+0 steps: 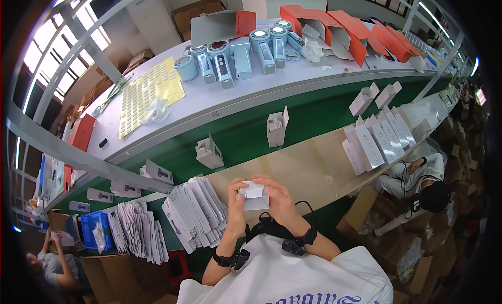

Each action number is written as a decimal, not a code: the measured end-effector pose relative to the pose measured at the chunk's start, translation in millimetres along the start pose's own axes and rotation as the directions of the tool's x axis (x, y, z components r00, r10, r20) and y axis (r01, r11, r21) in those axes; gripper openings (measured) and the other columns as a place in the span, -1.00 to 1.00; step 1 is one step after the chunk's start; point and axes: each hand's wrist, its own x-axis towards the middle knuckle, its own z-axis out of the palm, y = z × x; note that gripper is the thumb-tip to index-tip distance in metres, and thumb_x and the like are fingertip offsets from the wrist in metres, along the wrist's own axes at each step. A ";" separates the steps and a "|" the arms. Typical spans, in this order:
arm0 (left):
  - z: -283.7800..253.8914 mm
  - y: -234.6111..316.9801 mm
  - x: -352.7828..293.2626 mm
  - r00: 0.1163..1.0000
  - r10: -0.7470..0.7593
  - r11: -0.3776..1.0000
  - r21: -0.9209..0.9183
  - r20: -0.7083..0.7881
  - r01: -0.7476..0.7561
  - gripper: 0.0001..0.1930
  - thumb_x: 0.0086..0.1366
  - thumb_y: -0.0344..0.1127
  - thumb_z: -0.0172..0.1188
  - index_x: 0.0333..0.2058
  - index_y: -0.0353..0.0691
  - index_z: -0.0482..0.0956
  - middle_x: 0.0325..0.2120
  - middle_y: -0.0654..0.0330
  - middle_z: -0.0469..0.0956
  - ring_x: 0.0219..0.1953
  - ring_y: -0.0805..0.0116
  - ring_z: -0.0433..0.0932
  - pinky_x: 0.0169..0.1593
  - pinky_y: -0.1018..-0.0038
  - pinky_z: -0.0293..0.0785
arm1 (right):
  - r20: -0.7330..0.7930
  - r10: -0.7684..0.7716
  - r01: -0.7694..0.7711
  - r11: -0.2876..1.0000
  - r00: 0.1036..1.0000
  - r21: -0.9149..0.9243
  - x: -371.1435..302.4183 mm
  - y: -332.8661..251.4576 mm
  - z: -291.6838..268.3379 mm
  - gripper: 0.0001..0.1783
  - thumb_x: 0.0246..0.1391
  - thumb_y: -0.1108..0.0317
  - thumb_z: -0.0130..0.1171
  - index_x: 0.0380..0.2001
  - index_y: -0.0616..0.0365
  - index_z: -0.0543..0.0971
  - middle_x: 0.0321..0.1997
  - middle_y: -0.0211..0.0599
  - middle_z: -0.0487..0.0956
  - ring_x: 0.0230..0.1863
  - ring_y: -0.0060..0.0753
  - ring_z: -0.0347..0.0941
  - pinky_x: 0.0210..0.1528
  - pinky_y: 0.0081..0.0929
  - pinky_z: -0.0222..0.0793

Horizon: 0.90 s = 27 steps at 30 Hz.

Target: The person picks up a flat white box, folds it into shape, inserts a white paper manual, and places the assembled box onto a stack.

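My left hand (236,198) and my right hand (281,200) are closed around a small white carton (255,201) in front of my chest. My fingers lie along its two sides and far edge, and its pale inner flaps face up. Left of my left hand a fanned stack of flattened white cartons (194,212) rests on the bench. Beyond my hands, two white cartons with raised flaps stand on the green surface, a nearer one (210,153) and a farther one (276,129).
A tan board (298,165) covers the bench, with a row of white cartons (377,142) at its right. Light blue handheld devices (242,58), red boxes (334,29) and a yellow sticker sheet (151,92) lie on the raised shelf. One person (418,184) sits at right, another (60,265) at left.
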 end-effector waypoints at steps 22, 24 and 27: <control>26.5 4.5 0.8 0.976 -0.006 0.996 0.085 -0.218 0.025 -0.75 0.27 -0.51 0.02 -0.06 -0.35 0.40 -0.11 0.11 0.45 -0.06 0.32 0.43 0.06 0.47 0.30 | -0.120 -0.148 0.083 0.900 0.982 -0.427 -0.5 18.6 -7.0 -0.64 0.02 0.65 0.09 -0.05 0.29 0.46 -0.09 -0.26 0.53 -0.12 -0.56 0.47 -0.08 -0.59 0.41; 24.2 4.7 -0.1 0.980 -0.074 0.993 0.072 -0.185 0.089 -0.65 0.22 -0.53 0.03 0.01 -0.34 0.33 -0.03 0.07 0.39 0.04 0.29 0.37 0.12 0.46 0.25 | -0.116 -0.150 0.085 0.895 0.982 -0.438 0.3 18.1 -6.6 -0.65 0.02 0.66 0.08 -0.06 0.28 0.47 -0.07 -0.27 0.53 -0.12 -0.57 0.46 -0.07 -0.59 0.40; 17.1 15.1 1.2 0.993 -0.111 0.994 0.005 -0.050 0.112 -0.51 0.17 -0.56 0.06 0.10 -0.33 0.23 0.06 0.04 0.30 0.12 0.25 0.29 0.17 0.43 0.21 | -0.111 -0.160 0.092 0.883 0.981 -0.460 0.4 14.4 -9.3 -0.64 0.02 0.66 0.09 -0.05 0.28 0.47 -0.05 -0.28 0.53 -0.10 -0.56 0.46 -0.05 -0.57 0.40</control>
